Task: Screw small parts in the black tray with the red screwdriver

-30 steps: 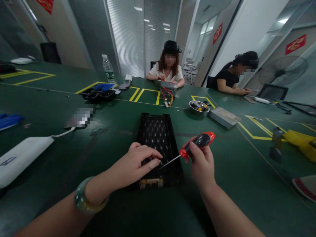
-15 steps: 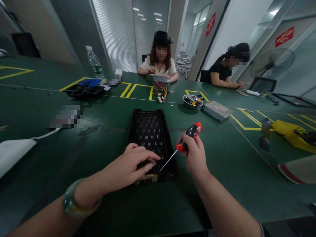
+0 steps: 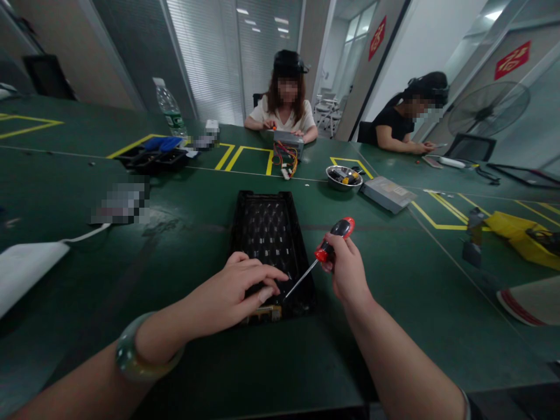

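On the green worktop (image 3: pixel 394 280), a black, rectangular, open-topped casing (image 3: pixel 268 224) lies directly ahead. The right hand (image 3: pixel 350 271) has its fingers wrapped round a red-and-black-handled metal screwdriver (image 3: pixel 324 252) — tip at the casing's near end (contact unconfirmed). The left hand (image 3: pixel 245 286) is over the casing, fingers half-curled; whether they grip anything cannot be told. Step in hand, as judged: screwdriver work beside the brownish, slotted strip (image 3: pixel 268 312) — the next move calls for a steady tip.

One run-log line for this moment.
right hand: grips red-and-black screwdriver, tip over near end of black panel | left hand: fingers over panel, contact unclear | beyond: metal bowl
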Demonstrator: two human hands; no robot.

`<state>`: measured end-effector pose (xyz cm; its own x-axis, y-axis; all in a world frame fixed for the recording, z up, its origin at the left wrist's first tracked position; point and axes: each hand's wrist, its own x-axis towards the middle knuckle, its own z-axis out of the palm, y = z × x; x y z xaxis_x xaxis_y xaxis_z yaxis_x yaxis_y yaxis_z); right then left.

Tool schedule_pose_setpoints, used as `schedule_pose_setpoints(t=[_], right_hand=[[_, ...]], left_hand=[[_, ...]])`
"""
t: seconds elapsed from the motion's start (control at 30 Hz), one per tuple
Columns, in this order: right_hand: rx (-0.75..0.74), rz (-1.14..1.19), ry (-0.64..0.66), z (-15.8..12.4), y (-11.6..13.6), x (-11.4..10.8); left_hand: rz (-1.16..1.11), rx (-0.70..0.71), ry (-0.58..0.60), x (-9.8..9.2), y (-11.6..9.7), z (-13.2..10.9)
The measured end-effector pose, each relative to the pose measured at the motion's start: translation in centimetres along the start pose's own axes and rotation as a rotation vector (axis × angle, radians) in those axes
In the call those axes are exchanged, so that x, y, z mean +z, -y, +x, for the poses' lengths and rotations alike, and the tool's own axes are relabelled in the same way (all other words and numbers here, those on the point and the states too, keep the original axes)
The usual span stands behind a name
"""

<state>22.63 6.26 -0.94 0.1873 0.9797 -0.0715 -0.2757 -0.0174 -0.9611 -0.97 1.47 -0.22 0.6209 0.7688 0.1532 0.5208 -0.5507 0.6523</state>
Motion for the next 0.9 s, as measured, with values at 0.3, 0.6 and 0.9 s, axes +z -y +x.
schedule_pose_setpoints(t=[0.3, 0.6, 0.9], right_hand=[[0.026, -0.001, 0.005, -0.03, 0.22, 0.15], [0.018, -0.014, -0.012, -0.14, 0.19, 0.28], [0.029, 0.023, -0.006, -0.21, 0.28, 0.23]], left_hand=[[0.001, 0.006, 0.016, 0.04, -0.12, 0.03], [-0.033, 0.012, 0.009, -0.02, -0.32, 0.03], [0.001, 0.008, 0.006, -0.01, -0.43, 0.03]])
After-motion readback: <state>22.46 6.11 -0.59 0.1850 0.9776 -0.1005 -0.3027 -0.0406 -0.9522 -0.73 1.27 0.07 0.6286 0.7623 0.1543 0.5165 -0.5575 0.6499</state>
